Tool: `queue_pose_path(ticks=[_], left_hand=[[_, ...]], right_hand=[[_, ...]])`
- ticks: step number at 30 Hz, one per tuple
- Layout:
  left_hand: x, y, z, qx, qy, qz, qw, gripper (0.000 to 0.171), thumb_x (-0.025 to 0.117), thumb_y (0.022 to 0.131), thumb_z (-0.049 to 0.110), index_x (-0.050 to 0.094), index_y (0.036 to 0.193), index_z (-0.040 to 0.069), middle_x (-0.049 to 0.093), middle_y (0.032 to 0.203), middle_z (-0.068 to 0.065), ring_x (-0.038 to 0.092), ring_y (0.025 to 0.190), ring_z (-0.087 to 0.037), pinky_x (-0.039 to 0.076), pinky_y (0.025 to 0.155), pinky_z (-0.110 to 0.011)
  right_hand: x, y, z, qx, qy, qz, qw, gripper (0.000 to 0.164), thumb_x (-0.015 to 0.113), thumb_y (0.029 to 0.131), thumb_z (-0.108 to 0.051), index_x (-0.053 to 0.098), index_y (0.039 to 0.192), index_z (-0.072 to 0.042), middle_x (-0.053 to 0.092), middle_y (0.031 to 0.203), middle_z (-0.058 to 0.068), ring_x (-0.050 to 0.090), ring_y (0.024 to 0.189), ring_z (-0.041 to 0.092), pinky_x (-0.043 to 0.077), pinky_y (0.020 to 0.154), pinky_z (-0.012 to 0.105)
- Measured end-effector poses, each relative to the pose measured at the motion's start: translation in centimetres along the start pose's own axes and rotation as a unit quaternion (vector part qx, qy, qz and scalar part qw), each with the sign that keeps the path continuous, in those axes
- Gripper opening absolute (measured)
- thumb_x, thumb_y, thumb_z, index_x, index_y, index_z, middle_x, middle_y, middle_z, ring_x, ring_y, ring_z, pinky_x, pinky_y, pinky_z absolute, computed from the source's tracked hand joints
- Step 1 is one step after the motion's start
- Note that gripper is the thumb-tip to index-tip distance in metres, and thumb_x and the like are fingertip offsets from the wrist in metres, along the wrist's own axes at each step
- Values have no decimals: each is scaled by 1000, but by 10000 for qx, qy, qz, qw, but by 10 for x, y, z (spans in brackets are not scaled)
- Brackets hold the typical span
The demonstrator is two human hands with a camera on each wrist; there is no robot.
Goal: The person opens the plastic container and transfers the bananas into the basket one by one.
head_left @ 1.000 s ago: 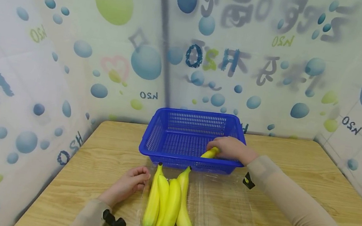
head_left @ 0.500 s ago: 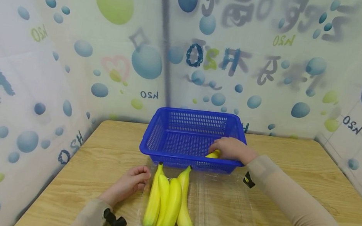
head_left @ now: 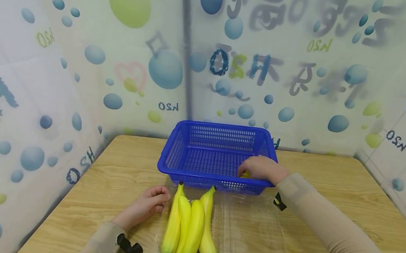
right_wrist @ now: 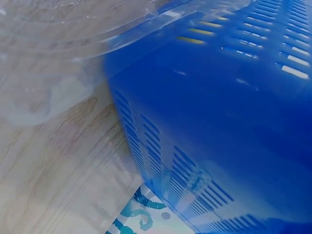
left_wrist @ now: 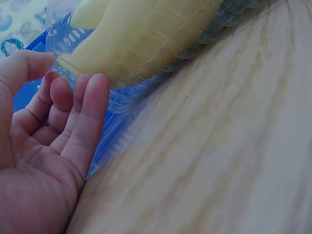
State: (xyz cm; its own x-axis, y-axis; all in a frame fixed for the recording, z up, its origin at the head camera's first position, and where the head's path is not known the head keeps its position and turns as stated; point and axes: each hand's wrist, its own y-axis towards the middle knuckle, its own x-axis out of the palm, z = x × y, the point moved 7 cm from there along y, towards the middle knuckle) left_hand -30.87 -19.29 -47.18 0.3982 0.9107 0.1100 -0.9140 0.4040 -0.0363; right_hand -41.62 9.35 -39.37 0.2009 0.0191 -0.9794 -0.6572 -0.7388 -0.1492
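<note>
A: where's the right hand [head_left: 259, 168] at?

B: inside the blue basket [head_left: 206, 155] at its 4 o'clock corner, fingers curled over a banana [head_left: 245, 175] that barely shows.

A: and the left hand [head_left: 146, 204]?

B: relaxed, fingertips [left_wrist: 92, 92] touching the clear clamshell tray [head_left: 260, 244], at 9 o'clock of the 4 bananas [head_left: 189, 229] in it.

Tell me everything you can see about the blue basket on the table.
The blue basket is a rectangular plastic crate with slotted, perforated walls and floor and a solid rim. It stands upright at the far side of the wooden table, against the curtain, touching the clear plastic tray. The right hand reaches over its near right corner, holding a banana that is mostly hidden.
</note>
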Motion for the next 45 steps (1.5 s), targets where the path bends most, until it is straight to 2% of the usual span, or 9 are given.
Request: queue_pose_path(ticks=[4,8,13,20,25,30,35,40,45], left_hand=[[0,0,0,-20,31,20,10000,5,54,99,12,51,94,10,51,81,-1,53,72,-11,51,66,-25],[0,0,0,9,18,5,10000,5,54,98,11,51,94,9,51,81,-1,54,71,-11,51,66,-25],[1,-1,1,36,-16,-30,10000,5,54,98,10,51,94,9,50,81,-1,54,71,-11,51,66,-26],[0,0,1,-5,15,10,10000,6,54,98,12,51,94,9,50,82,-1,52,70,-10,50,65,-24],[1,-1,2,1,2,-16,10000,7,55,98,13,51,94,9,50,81,-1,52,70,-10,49,64,-24],[1,-1,1,20,19,-39,10000,6,54,98,11,51,93,11,51,81,0,52,71,-10,48,65,-24],[0,-3,2,28,-5,22,10000,6,54,98,12,51,94,10,51,81,0,52,71,-10,48,65,-24],[1,-3,3,31,12,5,10000,6,54,98,12,50,95,9,51,82,-1,53,72,-11,49,65,-25],[2,-2,2,41,32,-66,10000,6,52,99,11,51,93,9,51,82,-2,53,73,-12,50,67,-26]], right_hand=[[-1,0,2,110,81,-40,9999,23,70,86,-7,75,103,-22,70,104,-6,64,102,19,50,90,40],[-5,-1,2,154,299,-57,9994,29,70,84,-3,74,109,-17,69,109,-3,62,109,22,49,92,41],[-20,-6,-5,19,422,166,9990,33,71,85,-3,70,117,-11,67,116,1,59,113,24,49,92,39],[-55,-16,-36,-472,471,715,9952,35,70,87,-6,67,121,-12,65,121,2,56,117,24,46,97,41],[-63,-22,-66,-906,236,880,9917,36,71,88,-12,66,123,-17,63,122,-2,56,118,20,45,97,38],[-61,-29,-101,-1585,57,1001,9822,38,72,88,-16,65,125,-17,63,121,-1,59,111,16,49,91,33],[-55,-36,-136,-2372,-112,1220,9637,39,74,87,-18,65,125,-16,64,119,-1,60,108,14,49,88,30],[-39,-40,-163,-2883,-136,1358,9478,42,74,87,-28,64,126,-19,62,124,-2,56,115,13,45,95,31],[-17,-42,-185,-3248,-246,1258,9371,47,69,87,-42,62,130,-22,58,131,1,50,123,13,42,99,30]])
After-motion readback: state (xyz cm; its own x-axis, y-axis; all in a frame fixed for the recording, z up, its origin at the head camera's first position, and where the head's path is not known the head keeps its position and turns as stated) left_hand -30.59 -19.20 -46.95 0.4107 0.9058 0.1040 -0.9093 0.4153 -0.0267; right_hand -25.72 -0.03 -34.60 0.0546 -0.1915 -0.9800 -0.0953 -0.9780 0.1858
